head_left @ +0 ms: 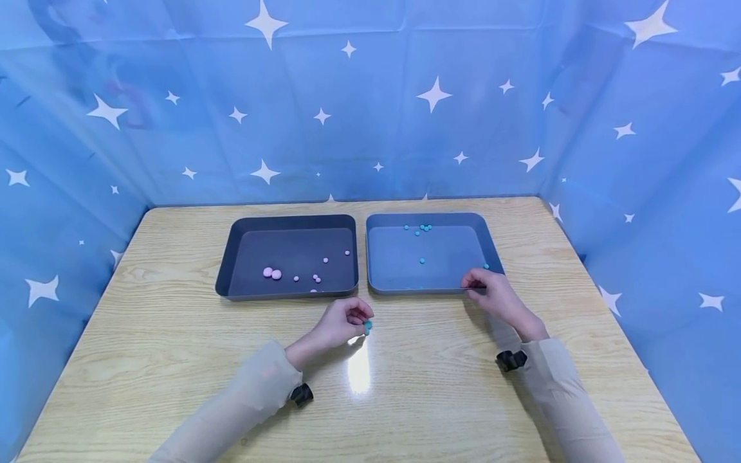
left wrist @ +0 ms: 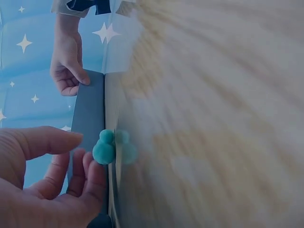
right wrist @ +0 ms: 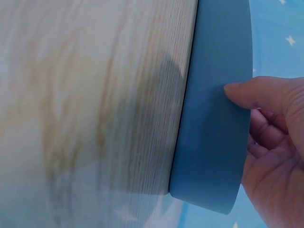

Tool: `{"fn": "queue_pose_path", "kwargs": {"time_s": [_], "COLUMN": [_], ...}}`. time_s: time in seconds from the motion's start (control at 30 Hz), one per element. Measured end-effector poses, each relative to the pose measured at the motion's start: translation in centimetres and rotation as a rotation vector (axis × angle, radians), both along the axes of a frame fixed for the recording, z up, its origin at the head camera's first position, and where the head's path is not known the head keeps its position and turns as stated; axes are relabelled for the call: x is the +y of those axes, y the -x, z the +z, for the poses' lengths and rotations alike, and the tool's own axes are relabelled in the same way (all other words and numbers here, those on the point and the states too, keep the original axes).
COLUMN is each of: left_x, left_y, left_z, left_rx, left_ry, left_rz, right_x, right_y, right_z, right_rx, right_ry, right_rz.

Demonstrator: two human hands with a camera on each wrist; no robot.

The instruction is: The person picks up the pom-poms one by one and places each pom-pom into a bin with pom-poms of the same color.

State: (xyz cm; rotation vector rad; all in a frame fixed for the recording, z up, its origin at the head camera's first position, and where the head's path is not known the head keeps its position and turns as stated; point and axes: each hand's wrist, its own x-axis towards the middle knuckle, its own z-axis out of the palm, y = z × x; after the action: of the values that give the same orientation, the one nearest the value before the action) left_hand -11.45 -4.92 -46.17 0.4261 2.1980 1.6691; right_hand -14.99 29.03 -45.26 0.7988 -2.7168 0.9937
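A small cluster of teal balls (head_left: 367, 326) lies on the table in front of the gap between two trays. Beside it is my left hand (head_left: 343, 321), thumb and fingers loosely bent and parted; in the left wrist view the teal balls (left wrist: 104, 149) sit just past the fingertips, a visible gap from the upper digit. My right hand (head_left: 491, 292) grips the front wall of the blue tray (head_left: 428, 292) near its right corner. In the right wrist view its thumb lies on the outer face of the tray wall (right wrist: 213, 142), the other fingers behind it, partly hidden.
Several teal balls (head_left: 422, 260) lie inside the blue tray. To its left, a dark tray (head_left: 289, 296) holds several small pink balls and two larger pink ones (head_left: 272, 273). Both stand on a wooden table (head_left: 417, 386), with a blue star-patterned curtain (head_left: 376, 128) behind and at the sides.
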Motion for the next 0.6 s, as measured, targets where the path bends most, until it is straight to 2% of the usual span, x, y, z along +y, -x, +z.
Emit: {"fn": "queue_pose_path", "kwargs": {"time_s": [0.3,0.43,0.6], "left_x": [0.33,0.55,0.70], "left_y": [-0.26,-0.32,-0.35], "left_z": [-0.48,-0.46,-0.43], "left_rx": [0.146,0.182,0.183], "left_ry": [0.118,0.168,0.197], "left_rz": [0.006,0.017,0.021], "right_x": [-0.02,0.01,-0.02], "right_y": [0.01,-0.02,-0.04], "right_z": [0.04,0.05,0.04], "right_rx": [-0.016,-0.025,-0.022], "right_ry": [-0.005,-0.010,-0.017], "right_rz": [-0.004,-0.009,-0.007]}}
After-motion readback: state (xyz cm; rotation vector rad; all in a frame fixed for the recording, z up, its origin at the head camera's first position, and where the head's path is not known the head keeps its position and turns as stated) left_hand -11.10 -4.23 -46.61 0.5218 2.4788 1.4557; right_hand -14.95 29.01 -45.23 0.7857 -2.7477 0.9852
